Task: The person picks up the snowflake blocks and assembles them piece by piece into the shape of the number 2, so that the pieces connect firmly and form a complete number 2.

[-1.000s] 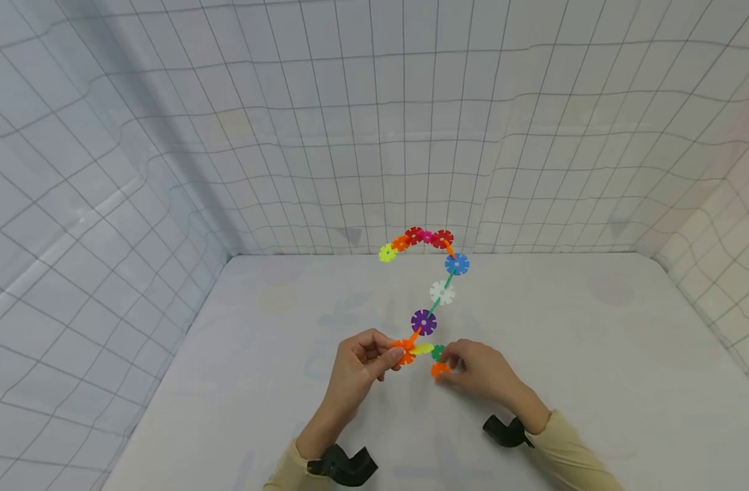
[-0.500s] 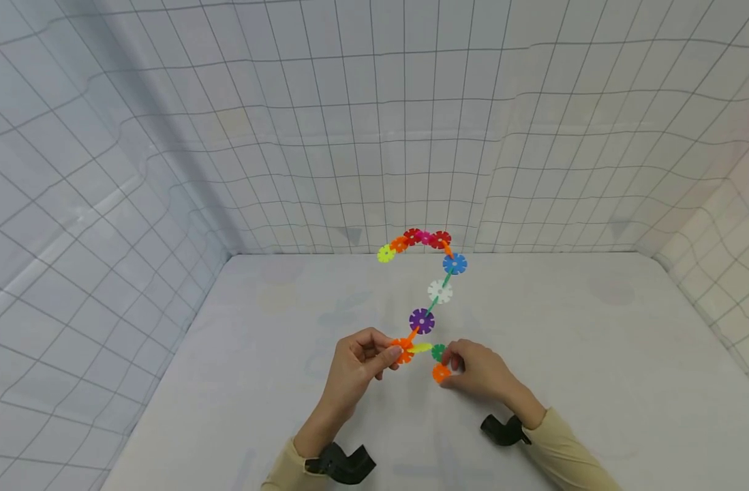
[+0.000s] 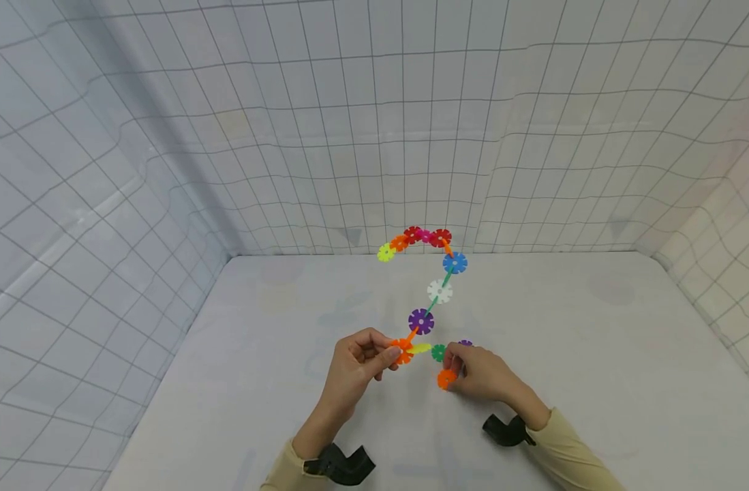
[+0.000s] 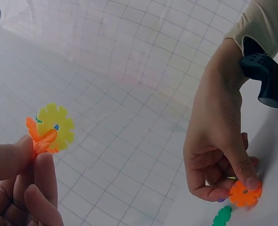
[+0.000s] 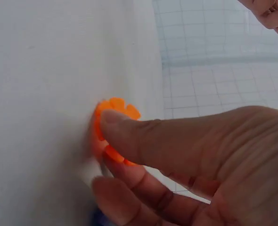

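My left hand pinches an orange notched plastic disc between thumb and fingers. That disc is the near end of a curved chain of interlocking discs, with a yellow disc slotted beside it. From there the chain runs away through a purple disc, a white disc and a blue disc, then bends left to a yellow-green disc. Low at the table, my right hand pinches a loose orange disc with the thumb over its face; fingers hide part of it.
A green disc lies on the white table beside my right fingertips. Another purple disc shows partly behind that hand. Grid-patterned walls enclose the table at the back and sides. Both wrists wear black mounts.
The loose orange disc has shifted slightly toward me and to the right with my right hand. A purple disc now shows behind that hand. My left hand has barely moved.
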A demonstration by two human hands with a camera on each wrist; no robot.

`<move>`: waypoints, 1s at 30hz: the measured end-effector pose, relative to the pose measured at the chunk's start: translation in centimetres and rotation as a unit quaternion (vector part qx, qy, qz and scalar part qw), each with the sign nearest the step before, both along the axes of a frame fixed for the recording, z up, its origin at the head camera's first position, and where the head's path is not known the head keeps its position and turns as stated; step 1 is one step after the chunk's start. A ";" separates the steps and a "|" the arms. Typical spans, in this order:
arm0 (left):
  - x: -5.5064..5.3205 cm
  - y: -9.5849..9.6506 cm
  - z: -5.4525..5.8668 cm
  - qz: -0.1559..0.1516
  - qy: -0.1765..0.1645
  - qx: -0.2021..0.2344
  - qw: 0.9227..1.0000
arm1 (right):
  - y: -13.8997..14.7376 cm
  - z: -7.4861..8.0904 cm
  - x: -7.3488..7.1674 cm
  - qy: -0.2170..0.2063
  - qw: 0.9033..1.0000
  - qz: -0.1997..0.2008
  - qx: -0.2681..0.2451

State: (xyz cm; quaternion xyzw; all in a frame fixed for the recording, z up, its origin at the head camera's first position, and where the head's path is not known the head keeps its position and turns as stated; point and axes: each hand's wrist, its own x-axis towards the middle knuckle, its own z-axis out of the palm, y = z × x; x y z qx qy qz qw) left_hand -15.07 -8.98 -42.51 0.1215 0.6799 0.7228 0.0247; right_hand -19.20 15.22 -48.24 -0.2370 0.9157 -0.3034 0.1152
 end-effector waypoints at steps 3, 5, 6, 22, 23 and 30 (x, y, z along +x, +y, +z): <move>0.1 0.0 0.1 -0.002 0.000 0.005 1.000 | 0.3 0.6 0.1 0.009 1.000 0.011 -0.024; 0.1 0.0 0.2 -0.004 0.001 0.005 1.000 | 0.4 1.3 0.2 0.009 0.998 0.014 -0.058; 0.2 0.0 0.3 -0.005 0.002 0.005 1.000 | 0.5 1.7 0.3 0.005 0.996 0.017 -0.084; 0.3 -0.2 0.7 -0.011 0.022 -0.002 1.000 | 0.8 7.5 3.2 -0.068 0.911 0.034 -0.405; 0.3 -0.2 0.7 -0.012 0.022 0.000 1.000 | 0.7 7.5 3.3 -0.057 0.911 0.038 -0.406; 0.4 -0.2 0.7 -0.019 0.025 0.006 0.999 | 0.0 7.8 3.8 0.017 0.918 0.041 -0.393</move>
